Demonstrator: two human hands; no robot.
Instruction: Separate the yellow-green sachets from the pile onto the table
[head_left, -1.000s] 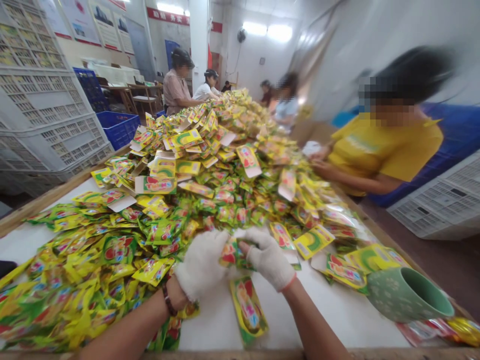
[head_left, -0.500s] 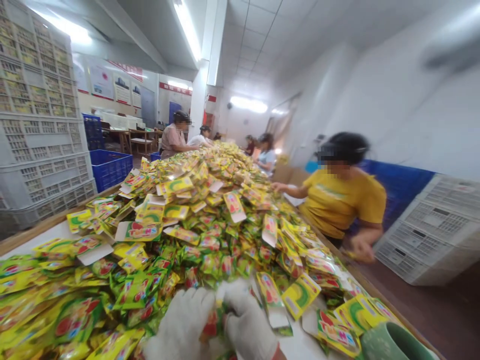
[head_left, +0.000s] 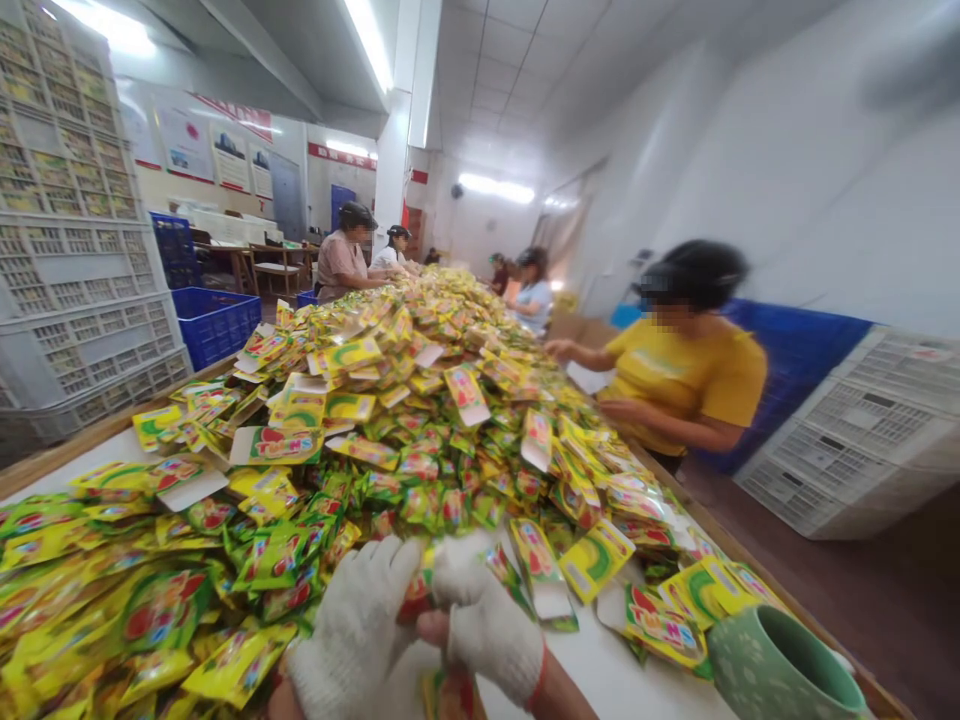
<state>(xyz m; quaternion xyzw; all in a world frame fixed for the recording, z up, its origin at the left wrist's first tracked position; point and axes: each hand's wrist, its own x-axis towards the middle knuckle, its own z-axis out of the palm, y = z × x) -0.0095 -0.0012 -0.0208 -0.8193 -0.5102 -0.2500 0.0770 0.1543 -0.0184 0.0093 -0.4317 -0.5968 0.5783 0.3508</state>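
At six o'clock, half-curled left hand [head_left: 354,622] and right hand [head_left: 491,632] are holding a packet [head_left: 415,597], probably light, slippery, best gripped by its edges.

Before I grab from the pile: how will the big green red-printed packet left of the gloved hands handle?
The green packet is probably floppy, going by its creased film. Its glossy surface may slip in a grip. Lying loose among other packets, it could shift them.
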